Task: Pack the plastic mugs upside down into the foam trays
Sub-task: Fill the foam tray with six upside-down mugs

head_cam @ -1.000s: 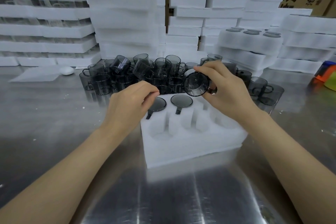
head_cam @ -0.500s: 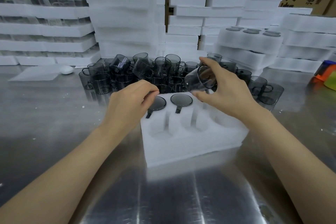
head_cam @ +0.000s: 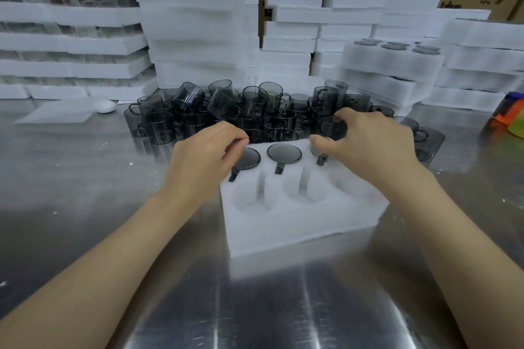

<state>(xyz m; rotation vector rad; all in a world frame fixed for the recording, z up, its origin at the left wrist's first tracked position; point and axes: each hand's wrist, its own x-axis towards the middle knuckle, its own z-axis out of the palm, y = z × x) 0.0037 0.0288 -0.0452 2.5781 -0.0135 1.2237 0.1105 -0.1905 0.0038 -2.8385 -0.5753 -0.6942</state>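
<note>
Foam tray [head_cam: 297, 221]: back row holds left mug [head_cam: 249, 158] and middle mug [head_cam: 284, 152], both inverted. Right hand [head_cam: 368, 144] pinches third mug [head_cam: 333, 127] at the back-right pocket, partly hidden. Left hand [head_cam: 204, 156] curled beside left mug; grip indeterminate.

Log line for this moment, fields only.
step: packing | tray: left mug, middle mug seated, front slots empty | right hand: holds third mug beside middle mug | left hand: at left mug, grip unclear

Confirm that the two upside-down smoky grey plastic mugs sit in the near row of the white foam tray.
Not right: in the head view the two upside-down smoky grey plastic mugs sit in the far row of the white foam tray.
</note>
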